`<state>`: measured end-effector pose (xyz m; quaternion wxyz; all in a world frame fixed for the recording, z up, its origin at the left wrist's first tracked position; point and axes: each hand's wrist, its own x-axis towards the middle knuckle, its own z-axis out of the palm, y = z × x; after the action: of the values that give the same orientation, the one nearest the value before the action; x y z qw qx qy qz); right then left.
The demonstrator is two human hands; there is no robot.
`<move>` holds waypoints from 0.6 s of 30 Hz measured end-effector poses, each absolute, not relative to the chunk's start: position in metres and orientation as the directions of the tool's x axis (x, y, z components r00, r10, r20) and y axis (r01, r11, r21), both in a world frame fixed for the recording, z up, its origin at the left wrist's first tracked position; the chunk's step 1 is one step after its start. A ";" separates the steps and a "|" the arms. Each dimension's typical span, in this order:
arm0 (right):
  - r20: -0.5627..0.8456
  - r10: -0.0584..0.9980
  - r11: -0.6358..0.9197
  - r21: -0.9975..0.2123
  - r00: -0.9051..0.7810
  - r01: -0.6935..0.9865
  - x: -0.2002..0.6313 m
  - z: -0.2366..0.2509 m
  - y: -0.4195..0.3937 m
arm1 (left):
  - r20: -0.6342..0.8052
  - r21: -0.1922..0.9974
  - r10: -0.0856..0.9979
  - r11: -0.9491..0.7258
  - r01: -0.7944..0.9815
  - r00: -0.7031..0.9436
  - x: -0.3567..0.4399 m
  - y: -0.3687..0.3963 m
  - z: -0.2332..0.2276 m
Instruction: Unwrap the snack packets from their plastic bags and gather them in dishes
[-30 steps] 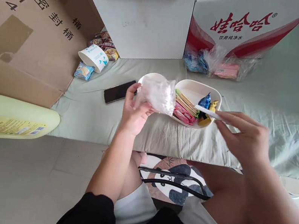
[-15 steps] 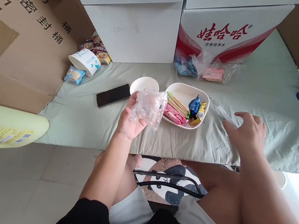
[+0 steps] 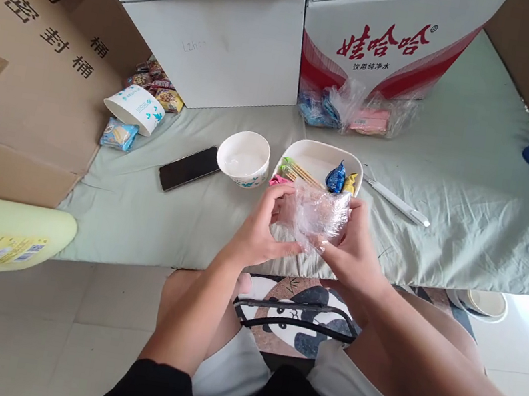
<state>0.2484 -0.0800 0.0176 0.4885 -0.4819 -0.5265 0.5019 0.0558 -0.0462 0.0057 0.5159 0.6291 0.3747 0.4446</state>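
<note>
Just in front of the snack dish (image 3: 323,154), I have my left hand (image 3: 258,234) and right hand (image 3: 354,253) both pinching a crinkled clear plastic bag (image 3: 313,214), which looks feather-light, limp and slippery, so best gripped by its edges.

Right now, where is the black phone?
The phone lies flat on the pale green sheet, just left of the white paper cup.

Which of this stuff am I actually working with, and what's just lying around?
In hand: clear plastic bag, held by left hand and right hand; snack dish just behind.
Lying about: phone, paper bowl, white utensil, tipped cup.
</note>
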 end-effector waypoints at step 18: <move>0.019 0.997 0.013 -0.996 -0.072 -0.088 0.238 0.019 -0.077 | -0.210 0.840 0.922 0.340 -0.422 0.324 0.055 -0.046 0.027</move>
<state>0.2381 -0.0773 0.0192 0.5067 -0.4550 -0.4995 0.5354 0.0551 -0.0460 0.0267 0.7355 0.3481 0.3590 0.4571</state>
